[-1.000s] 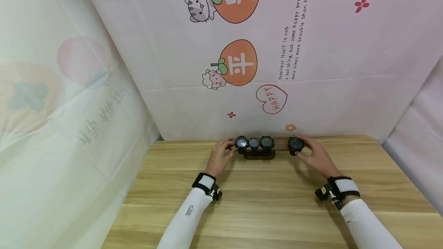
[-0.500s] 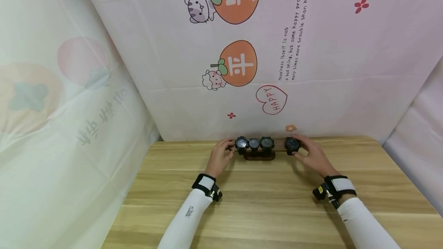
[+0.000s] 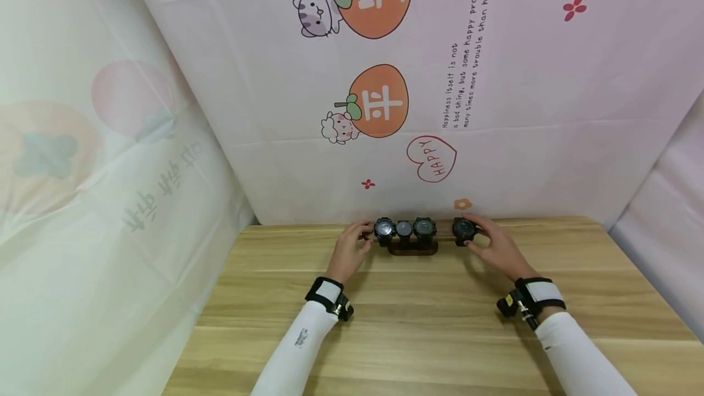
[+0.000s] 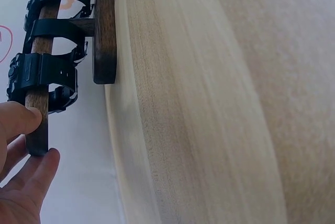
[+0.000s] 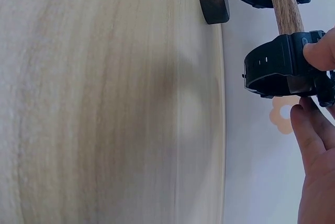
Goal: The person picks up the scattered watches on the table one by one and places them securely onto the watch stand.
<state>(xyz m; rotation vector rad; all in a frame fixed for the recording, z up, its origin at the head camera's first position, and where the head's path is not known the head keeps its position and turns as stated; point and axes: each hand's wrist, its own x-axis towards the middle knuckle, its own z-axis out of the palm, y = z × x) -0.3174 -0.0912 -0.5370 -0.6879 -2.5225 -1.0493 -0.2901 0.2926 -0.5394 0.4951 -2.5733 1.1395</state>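
Observation:
A dark wooden watch stand point(image 4: 105, 35) stands at the table's back edge, its horizontal bar point(image 5: 284, 1) raised above the base. Three black watches point(image 3: 404, 229) hang side by side on the bar's left and middle parts. My left hand point(image 3: 349, 252) pinches the bar's left end, thumb on one side and fingers at the tip. Toward the bar's right end sits another black watch point(image 5: 275, 67), its strap closed in a loop around the bar. My right hand point(image 3: 497, 250) holds this watch by its case between thumb and fingers. A stretch of bare bar separates it from the other watches.
The wood-grain table point(image 3: 418, 322) extends in front of the stand. Directly behind it rises a white printed cloth point(image 3: 522, 170). More pale cloth point(image 3: 110, 249) hangs along the left side.
My right hand has slid its watch a short way left along the bar, toward the other watches, then stayed nearly still. My left hand keeps its place on the bar's end.

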